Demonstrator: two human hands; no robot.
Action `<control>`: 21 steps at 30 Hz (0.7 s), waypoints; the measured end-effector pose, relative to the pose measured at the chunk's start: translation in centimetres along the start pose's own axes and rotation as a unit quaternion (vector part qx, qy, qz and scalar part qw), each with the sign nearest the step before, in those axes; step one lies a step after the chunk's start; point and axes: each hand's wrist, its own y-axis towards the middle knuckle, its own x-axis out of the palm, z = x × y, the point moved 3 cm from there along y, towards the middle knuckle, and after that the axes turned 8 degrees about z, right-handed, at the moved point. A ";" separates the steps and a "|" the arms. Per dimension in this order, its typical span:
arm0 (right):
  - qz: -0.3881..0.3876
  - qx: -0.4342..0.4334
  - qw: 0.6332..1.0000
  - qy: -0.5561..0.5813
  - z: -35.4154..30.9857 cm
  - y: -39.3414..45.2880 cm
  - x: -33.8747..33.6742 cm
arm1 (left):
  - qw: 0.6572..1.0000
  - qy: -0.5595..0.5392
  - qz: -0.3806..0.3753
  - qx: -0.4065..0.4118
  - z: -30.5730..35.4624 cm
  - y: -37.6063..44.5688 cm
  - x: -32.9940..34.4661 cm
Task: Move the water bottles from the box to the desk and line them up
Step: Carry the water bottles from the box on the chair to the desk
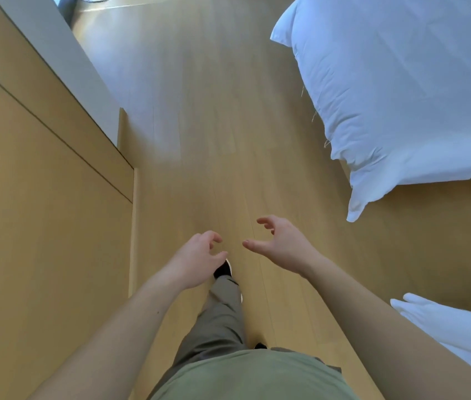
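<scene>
Head view:
Left hand (pixel 196 259): hanging open, fingers curled, gripping nothing.
Right hand (pixel 281 243): likewise spread, empty.
Floor (pixel 208 125): smooth pale wood, lying clear ahead.
Duvet (pixel 401 90): white, rumpled, overhanging at right.
Cabinet (pixel 41 212): flat wood panels bordering left.
Bottles, box, desk: not showing.

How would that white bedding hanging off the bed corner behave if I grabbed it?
The white wrinkled bedding would probably be floppy: it drapes in soft folds to a drooping corner. It looks puffy, so likely light for its bulk. Both the left hand and right hand are empty.
</scene>
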 end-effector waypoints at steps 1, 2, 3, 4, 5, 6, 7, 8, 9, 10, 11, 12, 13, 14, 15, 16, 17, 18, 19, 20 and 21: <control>0.005 0.001 1.000 -0.003 -0.5 1.9 -0.4 | 1.000 -0.002 -0.001 0.004 0.3 2.0 -0.7; 0.010 0.001 1.000 -0.006 -1.3 3.8 -0.9 | 1.000 -0.003 -0.002 0.009 0.7 4.1 -1.5; 0.017 0.004 1.000 -0.007 -2.0 5.7 -1.4 | 1.000 -0.004 -0.001 0.014 1.0 6.1 -2.4; 0.024 0.008 1.000 -0.008 -2.7 7.7 -1.9 | 1.000 -0.002 0.000 0.018 1.4 8.1 -3.5; 0.027 0.012 1.000 -0.012 -3.5 9.5 -2.4 | 1.000 0.001 -0.002 0.019 1.6 10.0 -4.5; 0.027 0.017 0.999 -0.014 -4.2 11.2 -2.8 | 1.000 0.002 -0.008 0.019 1.9 11.7 -5.5; 0.026 0.021 0.999 -0.015 -4.8 12.9 -3.1 | 1.000 0.001 -0.014 0.022 2.1 13.3 -6.4; 0.027 0.026 0.999 -0.013 -5.5 14.5 -3.5 | 0.999 0.000 -0.019 0.027 2.4 15.0 -7.4; 0.030 0.032 0.999 -0.010 -6.3 16.1 -4.0 | 0.999 0.002 -0.021 0.031 2.7 16.7 -8.4; 0.038 0.036 0.999 -0.003 -7.0 17.7 -4.4 | 0.999 0.004 -0.018 0.034 3.0 18.4 -9.4; 0.046 0.038 0.998 0.004 -7.5 19.3 -4.8 | 0.999 0.008 -0.015 0.037 3.2 20.1 -10.4; 0.050 0.041 0.998 0.009 -8.1 20.7 -5.1 | 0.999 0.013 -0.016 0.037 3.4 21.5 -11.2; 0.050 0.044 0.998 0.012 -8.5 21.9 -5.4 | 0.999 0.013 -0.019 0.037 3.6 22.8 -11.9; 0.052 0.044 0.998 0.015 -9.0 23.1 -5.7 | 0.999 0.013 -0.021 0.040 3.8 24.0 -12.5; 0.051 0.044 0.998 0.015 -9.4 24.3 -6.1 | 0.999 0.014 -0.024 0.043 4.1 25.3 -13.1; 0.050 0.047 0.998 0.015 -9.9 25.6 -6.5 | 0.999 0.014 -0.026 0.044 4.4 26.6 -13.7; 0.050 0.050 0.997 0.017 -10.2 27.0 -6.8 | 0.999 0.015 -0.025 0.043 4.7 27.9 -14.3; 0.050 0.052 0.997 0.020 -10.5 28.4 -7.1 | 0.999 0.018 -0.025 0.043 5.1 29.3 -14.8; 0.048 0.053 0.997 0.022 -10.8 29.8 -7.4 | 0.999 0.020 -0.025 0.043 5.5 30.6 -15.3; 0.046 0.053 0.997 0.022 -11.0 31.2 -7.8 | 0.999 0.021 -0.024 0.044 5.9 32.0 -15.7; 0.044 0.054 0.997 0.020 -11.3 32.6 -8.1 | 0.999 0.022 -0.023 0.044 6.4 33.3 -16.1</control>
